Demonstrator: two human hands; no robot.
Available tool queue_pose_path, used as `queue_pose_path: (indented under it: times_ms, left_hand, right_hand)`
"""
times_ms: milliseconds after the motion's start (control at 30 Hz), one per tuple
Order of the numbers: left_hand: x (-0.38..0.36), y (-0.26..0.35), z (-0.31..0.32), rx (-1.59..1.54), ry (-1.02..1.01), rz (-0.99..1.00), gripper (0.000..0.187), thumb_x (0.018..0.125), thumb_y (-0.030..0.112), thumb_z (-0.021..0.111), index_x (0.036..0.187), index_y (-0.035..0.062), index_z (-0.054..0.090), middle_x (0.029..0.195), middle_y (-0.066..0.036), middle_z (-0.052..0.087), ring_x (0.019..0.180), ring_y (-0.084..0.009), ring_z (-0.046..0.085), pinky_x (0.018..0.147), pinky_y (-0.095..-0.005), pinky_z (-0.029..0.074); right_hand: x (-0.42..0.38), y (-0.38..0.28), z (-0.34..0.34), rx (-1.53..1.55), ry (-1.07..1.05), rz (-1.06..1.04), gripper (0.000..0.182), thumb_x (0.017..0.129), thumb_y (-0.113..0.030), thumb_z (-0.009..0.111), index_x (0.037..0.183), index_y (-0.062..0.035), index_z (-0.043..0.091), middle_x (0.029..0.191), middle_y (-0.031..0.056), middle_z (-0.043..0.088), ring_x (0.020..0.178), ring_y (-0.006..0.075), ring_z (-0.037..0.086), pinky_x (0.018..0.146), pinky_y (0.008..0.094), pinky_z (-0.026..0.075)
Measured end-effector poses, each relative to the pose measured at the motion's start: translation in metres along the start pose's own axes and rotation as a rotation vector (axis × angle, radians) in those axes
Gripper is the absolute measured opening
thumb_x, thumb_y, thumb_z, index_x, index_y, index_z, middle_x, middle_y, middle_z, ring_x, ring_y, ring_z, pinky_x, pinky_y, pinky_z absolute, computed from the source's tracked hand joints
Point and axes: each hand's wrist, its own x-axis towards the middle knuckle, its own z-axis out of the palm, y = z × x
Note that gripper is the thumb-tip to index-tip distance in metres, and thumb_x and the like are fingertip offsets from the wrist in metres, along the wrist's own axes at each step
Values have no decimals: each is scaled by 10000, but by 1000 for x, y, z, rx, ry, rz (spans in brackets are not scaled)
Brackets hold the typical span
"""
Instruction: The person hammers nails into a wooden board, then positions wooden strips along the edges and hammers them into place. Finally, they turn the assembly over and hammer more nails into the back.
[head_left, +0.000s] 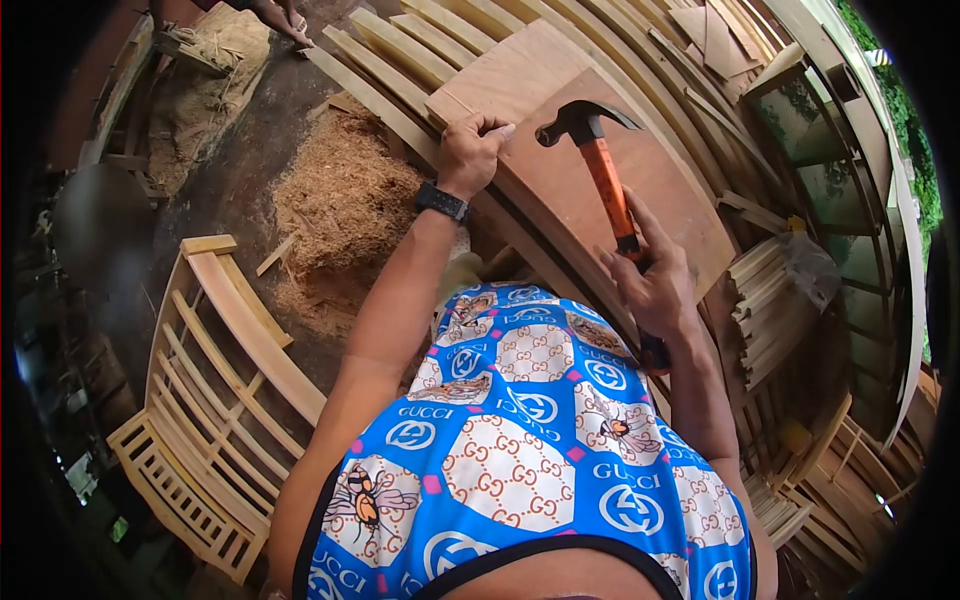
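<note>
Orange-handled hammer (pixel 607 180) raised in our right hand (pixel 655 285), fingers wrapped; left hand (pixel 470 150) pinches something unseen on the board (pixel 650 190); next, a square strike.

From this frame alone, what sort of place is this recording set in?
Most likely a woodworking or furniture workshop: a sawdust heap on the floor, a slatted wooden frame, and a hammer in the right hand.

The hammer (pixel 600 165) in the right hand (pixel 655 290) has a dark metal head and orange handle; the board (pixel 640 185) under it is smooth brown wood.
</note>
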Motion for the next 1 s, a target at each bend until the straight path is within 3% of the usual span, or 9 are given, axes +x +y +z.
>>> queue_pose_path:
  times_ms: [100,200,267,400,467,700,767,900,1000]
  left_hand:
    - [-3,1,2,5,33,39,130,923,116,729,888,-9,744,715,-35,713,652,-84,640,637,-265,515]
    - [-9,2,11,218,145,205,94,910,104,729,883,14,727,740,-87,709,660,-184,683,647,-322,530]
    - [-11,-6,14,353,223,399,57,890,93,730,905,39,716,813,-129,704,726,-303,702,678,-392,541]
    - [-12,-7,14,414,239,523,63,888,55,727,930,9,728,860,-131,711,715,-251,699,661,-357,544]
    - [-11,-9,15,367,201,461,64,883,97,736,918,51,708,896,-130,713,798,-337,704,721,-423,550]
    - [-14,-10,19,338,187,464,74,876,96,742,912,39,711,905,-140,716,808,-333,712,740,-413,559]
    - [-14,-11,20,323,184,431,81,891,65,751,942,8,725,892,-126,721,754,-249,710,709,-362,562]
    - [-13,-8,22,330,194,467,79,874,85,745,906,22,711,905,-145,712,808,-310,720,727,-403,565]
    - [-28,-3,23,232,171,319,204,838,87,797,1017,3,745,875,-94,711,762,-213,688,739,-351,566]
  right_hand:
    - [4,1,-1,-39,-53,-18,714,895,-138,741,1549,-76,462,921,245,686,770,294,668,814,339,532]
    - [12,8,1,-31,8,-238,720,922,-86,718,1587,-164,454,663,53,583,611,121,549,616,287,463]
    - [14,1,1,-116,-8,-252,695,912,-159,725,1556,-119,465,941,261,720,748,332,700,773,355,535]
    - [27,10,14,-41,-11,-380,695,922,-180,715,1570,-191,463,925,271,716,764,377,718,769,390,547]
    - [35,14,22,-99,-10,-393,711,921,-176,704,1581,-259,451,871,252,706,761,411,712,741,451,543]
    - [31,17,25,-218,-5,-332,677,943,-183,642,1578,-310,446,795,238,687,729,432,689,706,502,520]
    - [29,24,29,-168,104,-495,670,949,-183,633,1580,-302,442,773,241,673,725,446,679,703,511,514]
    - [33,23,23,-297,17,-386,685,939,-156,644,1583,-275,442,776,229,669,715,442,672,687,511,510]
    - [26,18,16,-296,-5,-354,699,931,-127,653,1587,-243,441,786,222,668,729,430,684,679,505,517]
